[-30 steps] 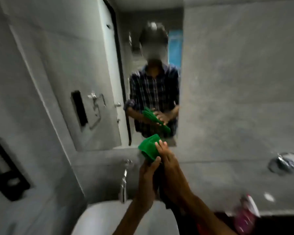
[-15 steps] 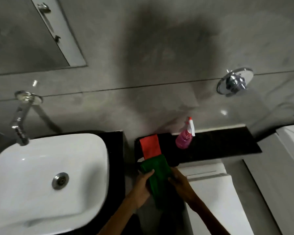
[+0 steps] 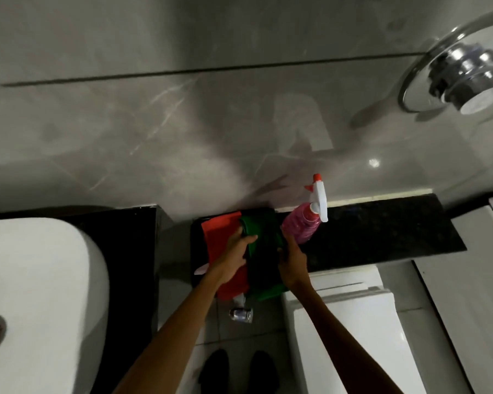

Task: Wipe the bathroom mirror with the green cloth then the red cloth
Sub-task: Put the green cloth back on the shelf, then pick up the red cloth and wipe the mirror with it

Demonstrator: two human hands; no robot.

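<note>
Head view, looking straight down in a dim bathroom.

Green cloth (image 3: 264, 251): lies folded on the dark worktop (image 3: 382, 231), its front end hanging over the worktop's near edge; most of it is in shadow and reads almost black.

Red cloth (image 3: 219, 237): spread flat just left of the green cloth, touching it along one side, its front end also hanging past the edge.

Left hand (image 3: 234, 255): rests over the seam between the two cloths, thumb and fingers pinched together on a fold at the green cloth's left edge.

Right hand (image 3: 292, 260): on the green cloth's right edge, fingers curled in against the fabric; whether they truly grip it cannot be told in the shadow.

Spray bottle (image 3: 303, 226): pink liquid, white trigger head with a red tip, standing on the worktop just right of the green cloth, close to the right hand's fingertips.

Washbasin (image 3: 37, 294): white, at the left, set in a separate black counter, drain showing at the frame's edge.

Toilet cistern (image 3: 347, 302): white, below the worktop under the right forearm.

Wall fitting (image 3: 461, 69): round chrome piece on the grey tiled wall, upper right.

Floor: pale tiles, two dark shoes (image 3: 239, 371) between the forearms, a small chrome valve (image 3: 241, 314) below the cloths.
</note>
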